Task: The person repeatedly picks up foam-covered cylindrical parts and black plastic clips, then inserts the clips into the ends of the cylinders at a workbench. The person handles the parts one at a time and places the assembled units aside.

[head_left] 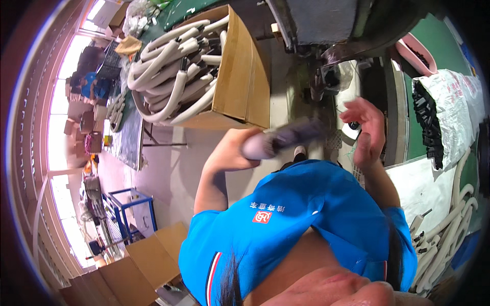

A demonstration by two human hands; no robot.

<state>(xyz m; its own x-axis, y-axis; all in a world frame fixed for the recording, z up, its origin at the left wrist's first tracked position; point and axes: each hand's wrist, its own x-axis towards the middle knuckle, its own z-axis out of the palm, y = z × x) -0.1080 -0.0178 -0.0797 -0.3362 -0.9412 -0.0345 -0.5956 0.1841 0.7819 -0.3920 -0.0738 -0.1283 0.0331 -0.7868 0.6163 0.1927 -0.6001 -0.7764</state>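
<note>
step: moving one hose piece, judging by the blur
left hand (232, 150): my fingers clamped round the pale end of the hose piece (286, 136)
right hand (368, 131): fingers apart, holding nothing, just right of the hose piece
carton (240, 76): full of white hoses, up-left of the hose piece
next: probably needs my right hand to catch its dark end

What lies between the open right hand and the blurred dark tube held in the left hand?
In the head view, nothing lies between the right hand and the near tip of the dark tube gripped by the left hand; only floor shows behind the gap.
</note>
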